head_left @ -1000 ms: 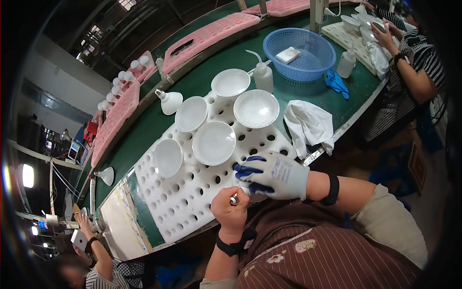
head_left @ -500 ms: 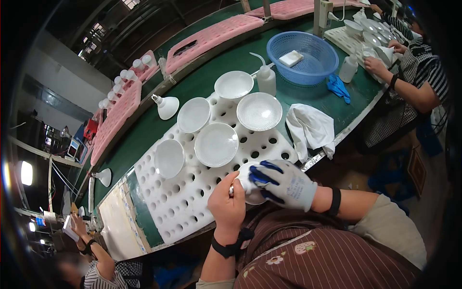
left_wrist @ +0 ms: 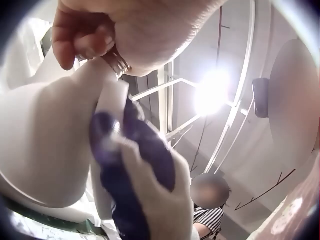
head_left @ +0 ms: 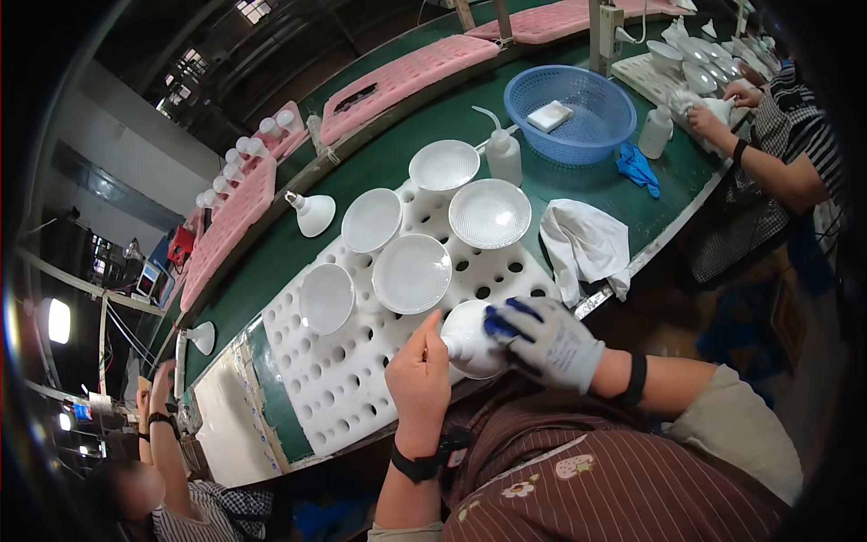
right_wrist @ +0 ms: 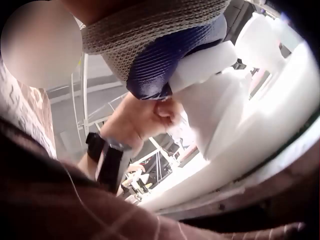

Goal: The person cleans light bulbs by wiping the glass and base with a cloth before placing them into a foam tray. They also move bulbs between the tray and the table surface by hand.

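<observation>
To your left, five lamps (head_left: 326,298) sit face up on the foam board (head_left: 307,397). Your bare left hand (head_left: 419,384) grips another lamp (head_left: 468,339) by its metal cap (left_wrist: 117,65), over the board's near edge. Right of it, your gloved right hand (head_left: 555,343) pinches a white block (right_wrist: 205,65), apparently against the shell, though blur makes contact hard to confirm. A second ago that hand hid most of the lamp; now its outer side shows, so the rubbing likely reaches a fresh patch. The glove (head_left: 578,359) carries printing, too small to read.
</observation>
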Action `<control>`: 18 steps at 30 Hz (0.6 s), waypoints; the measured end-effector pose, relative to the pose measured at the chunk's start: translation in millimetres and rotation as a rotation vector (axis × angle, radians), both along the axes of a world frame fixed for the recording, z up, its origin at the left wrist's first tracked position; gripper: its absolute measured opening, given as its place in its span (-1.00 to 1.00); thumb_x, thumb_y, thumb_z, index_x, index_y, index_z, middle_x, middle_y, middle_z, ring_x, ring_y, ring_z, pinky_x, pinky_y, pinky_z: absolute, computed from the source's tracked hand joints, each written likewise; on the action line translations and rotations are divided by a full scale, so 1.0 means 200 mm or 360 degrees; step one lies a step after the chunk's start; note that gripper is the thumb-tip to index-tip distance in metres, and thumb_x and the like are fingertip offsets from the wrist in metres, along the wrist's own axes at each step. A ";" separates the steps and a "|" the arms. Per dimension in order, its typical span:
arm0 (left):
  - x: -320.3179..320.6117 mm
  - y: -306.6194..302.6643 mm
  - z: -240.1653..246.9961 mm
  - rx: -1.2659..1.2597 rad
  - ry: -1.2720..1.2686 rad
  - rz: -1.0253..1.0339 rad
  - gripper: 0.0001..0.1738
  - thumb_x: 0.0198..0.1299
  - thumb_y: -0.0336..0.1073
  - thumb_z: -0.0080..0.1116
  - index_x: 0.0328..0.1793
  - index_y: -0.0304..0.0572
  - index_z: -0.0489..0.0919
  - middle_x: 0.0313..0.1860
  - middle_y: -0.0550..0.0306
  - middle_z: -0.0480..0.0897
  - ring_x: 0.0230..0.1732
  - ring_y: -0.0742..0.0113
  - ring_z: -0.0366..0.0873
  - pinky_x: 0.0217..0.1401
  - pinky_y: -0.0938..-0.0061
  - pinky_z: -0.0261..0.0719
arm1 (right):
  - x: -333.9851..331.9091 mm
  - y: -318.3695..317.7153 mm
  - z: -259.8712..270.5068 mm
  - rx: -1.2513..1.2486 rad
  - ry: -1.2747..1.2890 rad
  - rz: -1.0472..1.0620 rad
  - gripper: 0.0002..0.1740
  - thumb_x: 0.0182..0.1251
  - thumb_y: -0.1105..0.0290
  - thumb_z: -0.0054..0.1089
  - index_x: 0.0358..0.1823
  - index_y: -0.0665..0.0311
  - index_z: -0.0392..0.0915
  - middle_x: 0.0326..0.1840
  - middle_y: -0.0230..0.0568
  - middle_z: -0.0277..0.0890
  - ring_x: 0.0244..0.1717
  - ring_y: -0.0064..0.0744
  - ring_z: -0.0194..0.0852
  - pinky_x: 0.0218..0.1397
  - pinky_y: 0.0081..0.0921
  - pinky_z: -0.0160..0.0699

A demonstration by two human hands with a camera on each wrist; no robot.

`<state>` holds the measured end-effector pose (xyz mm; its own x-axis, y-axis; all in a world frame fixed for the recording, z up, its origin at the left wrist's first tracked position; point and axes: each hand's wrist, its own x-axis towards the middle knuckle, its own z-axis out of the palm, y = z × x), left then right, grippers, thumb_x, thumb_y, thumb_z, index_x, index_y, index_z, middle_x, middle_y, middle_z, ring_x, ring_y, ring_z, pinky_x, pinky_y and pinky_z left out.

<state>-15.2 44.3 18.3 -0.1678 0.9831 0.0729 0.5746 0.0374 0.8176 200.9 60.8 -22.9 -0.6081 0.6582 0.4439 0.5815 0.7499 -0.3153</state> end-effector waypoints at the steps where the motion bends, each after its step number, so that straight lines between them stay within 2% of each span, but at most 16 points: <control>1: 0.00 0.00 0.00 -0.0004 -0.0020 0.0022 -0.65 0.38 -0.31 0.00 0.13 -0.36 0.65 -0.36 -0.05 0.71 -0.41 0.39 0.57 -0.25 0.46 0.53 | 0.04 0.01 -0.01 -0.0031 -0.0071 -0.0090 -0.53 0.22 0.24 0.22 0.17 0.16 0.51 0.25 -0.04 0.40 0.18 0.03 0.42 0.27 -0.06 0.39; 2: -0.01 0.00 -0.01 0.0055 -0.0126 0.0045 -0.65 0.38 -0.31 0.00 0.12 -0.36 0.66 -0.39 -0.06 0.70 -0.43 0.42 0.55 -0.28 0.47 0.51 | 0.06 0.02 -0.04 -0.0198 -0.0001 -0.0141 -0.56 0.21 0.22 0.25 0.12 0.18 0.52 0.28 -0.03 0.39 0.20 0.01 0.41 0.27 -0.06 0.38; 5: -0.01 0.00 -0.01 0.0025 -0.0163 0.0001 -0.65 0.38 -0.31 0.00 0.13 -0.35 0.65 -0.41 -0.08 0.69 -0.45 0.43 0.54 -0.30 0.49 0.50 | -0.03 -0.04 0.12 -0.0057 0.0030 -0.0075 -0.55 0.22 0.20 0.25 0.12 0.20 0.51 0.30 -0.01 0.37 0.24 0.00 0.38 0.28 -0.06 0.37; 7: 0.05 0.03 0.02 0.0053 -0.0035 -0.0008 -0.65 0.38 -0.31 0.00 0.14 -0.36 0.65 -0.41 -0.07 0.70 -0.46 0.43 0.54 -0.30 0.49 0.51 | -0.14 -0.05 0.07 -0.0065 0.0106 0.0070 -0.50 0.21 0.20 0.23 0.17 0.20 0.49 0.35 -0.03 0.33 0.30 0.02 0.33 0.32 -0.05 0.35; 8: 0.05 0.02 0.03 0.0093 0.0085 -0.0008 -0.64 0.38 -0.31 0.00 0.14 -0.36 0.65 -0.41 -0.06 0.70 -0.47 0.43 0.54 -0.31 0.50 0.52 | -0.16 -0.05 0.05 -0.0029 0.0103 0.0072 -0.48 0.19 0.20 0.24 0.18 0.20 0.49 0.36 -0.05 0.33 0.30 0.02 0.34 0.32 -0.05 0.36; 11: -0.01 0.01 0.03 0.0055 0.0094 -0.0007 -0.64 0.37 -0.31 0.01 0.14 -0.36 0.65 -0.43 -0.05 0.70 -0.49 0.43 0.53 -0.34 0.49 0.52 | -0.10 -0.04 0.00 0.0067 0.0056 0.0100 -0.43 0.15 0.22 0.25 0.21 0.21 0.48 0.37 -0.07 0.33 0.28 0.02 0.37 0.32 -0.05 0.37; 14: 0.00 0.03 0.01 0.0043 0.0017 0.0049 -0.65 0.37 -0.31 0.01 0.12 -0.35 0.66 -0.44 -0.03 0.70 -0.50 0.45 0.54 -0.35 0.48 0.52 | 0.06 0.00 -0.03 -0.0082 -0.0049 -0.0060 -0.45 0.15 0.25 0.26 0.21 0.22 0.48 0.33 0.00 0.36 0.22 0.02 0.40 0.26 -0.03 0.40; 16: 0.00 0.04 0.03 0.0050 0.0006 0.0046 -0.66 0.37 -0.31 0.01 0.11 -0.33 0.67 -0.44 -0.05 0.70 -0.50 0.44 0.55 -0.34 0.47 0.52 | 0.05 0.01 0.03 -0.0073 0.0019 -0.0137 -0.47 0.18 0.24 0.26 0.19 0.26 0.48 0.29 0.03 0.39 0.21 0.05 0.41 0.24 -0.01 0.41; 18: 0.02 0.03 0.02 0.0030 0.0005 0.0033 -0.66 0.37 -0.30 0.02 0.10 -0.31 0.68 -0.44 -0.07 0.70 -0.49 0.42 0.57 -0.33 0.47 0.52 | -0.04 -0.05 0.10 0.0001 0.0034 -0.0021 -0.48 0.19 0.24 0.23 0.18 0.28 0.49 0.30 0.02 0.38 0.22 0.06 0.40 0.26 -0.03 0.42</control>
